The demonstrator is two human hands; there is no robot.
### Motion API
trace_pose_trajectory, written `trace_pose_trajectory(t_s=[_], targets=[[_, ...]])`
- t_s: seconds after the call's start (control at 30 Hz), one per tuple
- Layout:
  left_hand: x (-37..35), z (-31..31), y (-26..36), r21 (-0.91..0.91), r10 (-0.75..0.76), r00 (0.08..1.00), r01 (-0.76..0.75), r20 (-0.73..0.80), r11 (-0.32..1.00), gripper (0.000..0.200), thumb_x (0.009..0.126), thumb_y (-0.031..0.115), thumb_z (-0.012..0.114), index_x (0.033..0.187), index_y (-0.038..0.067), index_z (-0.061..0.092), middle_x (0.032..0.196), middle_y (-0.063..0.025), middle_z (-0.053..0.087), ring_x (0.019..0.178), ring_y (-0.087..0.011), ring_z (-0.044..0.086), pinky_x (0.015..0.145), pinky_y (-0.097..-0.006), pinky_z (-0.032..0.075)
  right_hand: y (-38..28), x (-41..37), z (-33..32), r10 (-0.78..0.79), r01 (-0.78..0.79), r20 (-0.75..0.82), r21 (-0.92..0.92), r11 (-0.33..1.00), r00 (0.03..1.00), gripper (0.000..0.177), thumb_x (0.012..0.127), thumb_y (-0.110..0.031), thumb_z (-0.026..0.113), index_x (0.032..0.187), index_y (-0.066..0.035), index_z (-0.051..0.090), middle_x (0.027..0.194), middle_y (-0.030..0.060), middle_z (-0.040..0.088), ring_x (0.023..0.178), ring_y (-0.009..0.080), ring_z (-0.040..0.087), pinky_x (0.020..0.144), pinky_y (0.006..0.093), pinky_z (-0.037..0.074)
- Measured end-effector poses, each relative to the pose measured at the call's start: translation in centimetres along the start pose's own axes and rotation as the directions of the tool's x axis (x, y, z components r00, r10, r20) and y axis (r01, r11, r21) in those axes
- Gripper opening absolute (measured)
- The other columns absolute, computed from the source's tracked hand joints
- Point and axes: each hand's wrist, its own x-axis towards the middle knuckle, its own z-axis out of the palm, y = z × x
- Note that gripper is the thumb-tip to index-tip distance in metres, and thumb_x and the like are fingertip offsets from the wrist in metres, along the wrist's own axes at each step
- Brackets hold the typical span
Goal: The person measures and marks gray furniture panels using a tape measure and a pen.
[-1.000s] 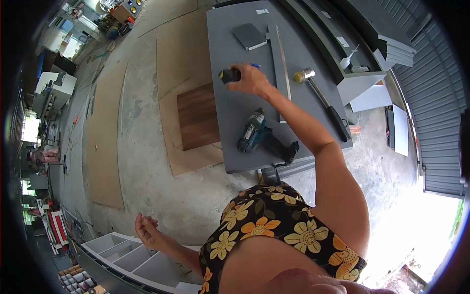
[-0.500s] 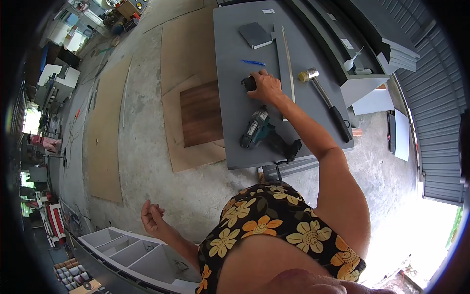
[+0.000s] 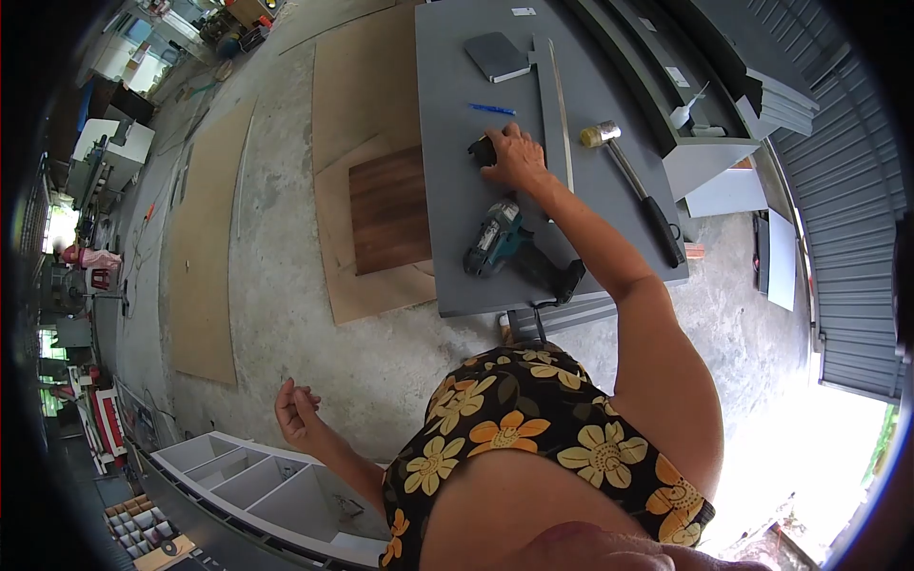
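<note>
My right hand rests on the grey table top and grips a small black tool, likely a tape measure, pressed against the surface. Just below the hand lies a teal cordless drill. A blue pen lies a little beyond the hand, and a long grey strip runs beside it. My left hand hangs free at my side over the concrete floor, fingers loosely curled, holding nothing.
A mallet with a black handle lies at the table's right side. A small grey pad sits at the far end. A brown wooden board lies on the floor left of the table. A white compartment cabinet stands near my left hand.
My right hand came down from the air with the black tool and set it on the table beside the drill. The blue pen is uncovered. My left hand barely moved.
</note>
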Motion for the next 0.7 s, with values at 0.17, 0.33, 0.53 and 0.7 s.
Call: trace_pose_trajectory(t_s=[0.17, 0.33, 0.53, 0.7], targets=[[-0.2, 0.5, 0.1, -0.005, -0.009, 1.000, 0.009, 0.029, 1.000, 0.019, 0.089, 0.011, 0.057, 0.105, 0.001, 0.061, 0.081, -0.0038, 0.061, 0.067, -0.0078, 0.051, 0.063, -0.0207, 0.042, 0.5, -0.5, -0.1, 0.060, -0.051, -0.062, 0.144, 0.988, 0.996, 0.064, 0.063, -0.029, 0.072, 0.122, -0.011, 0.054, 0.114, 0.0183, 0.053, 0.103, 0.0363, 0.057, 0.089, 0.0416, 0.047], [-0.6, 0.9, 0.0, -0.004, -0.022, 0.998, 0.023, 0.054, 1.000, 0.023, 0.088, 0.015, 0.058, 0.106, 0.003, 0.061, 0.082, -0.0031, 0.061, 0.068, -0.0083, 0.051, 0.063, -0.0215, 0.039, 0.4, -1.6, -2.6, 0.085, -0.049, -0.066, 0.417, 0.908, 0.994, 0.067, 0.063, -0.028, 0.070, 0.123, -0.004, 0.053, 0.113, 0.0210, 0.055, 0.102, 0.0336, 0.058, 0.087, 0.0396, 0.047], [-1.2, 2.2, 0.2, -0.011, -0.048, 0.987, 0.050, 0.152, 0.999, 0.019, 0.088, 0.009, 0.057, 0.104, 0.001, 0.061, 0.082, -0.0041, 0.061, 0.069, -0.0088, 0.052, 0.063, -0.0211, 0.042, -2.2, -4.8, -7.4, 0.046, -0.129, 0.123, 0.848, 0.514, 0.991, 0.070, 0.063, -0.026, 0.068, 0.123, 0.005, 0.049, 0.108, 0.0224, 0.059, 0.089, 0.0296, 0.062, 0.082, 0.0360, 0.048], [-1.7, 4.7, 1.0, -0.050, -0.057, 0.937, 0.079, 0.343, 0.996, 0.019, 0.087, 0.009, 0.057, 0.103, 0.002, 0.062, 0.082, -0.0044, 0.061, 0.070, -0.0101, 0.054, 0.065, -0.0232, 0.044, -4.5, -8.6, -8.0, -0.135, 0.081, -0.013, 0.857, 0.509, 0.991, 0.074, 0.065, -0.021, 0.069, 0.131, -0.003, 0.042, 0.118, 0.0204, 0.049, 0.102, 0.0278, 0.055, 0.088, 0.0342, 0.046]])
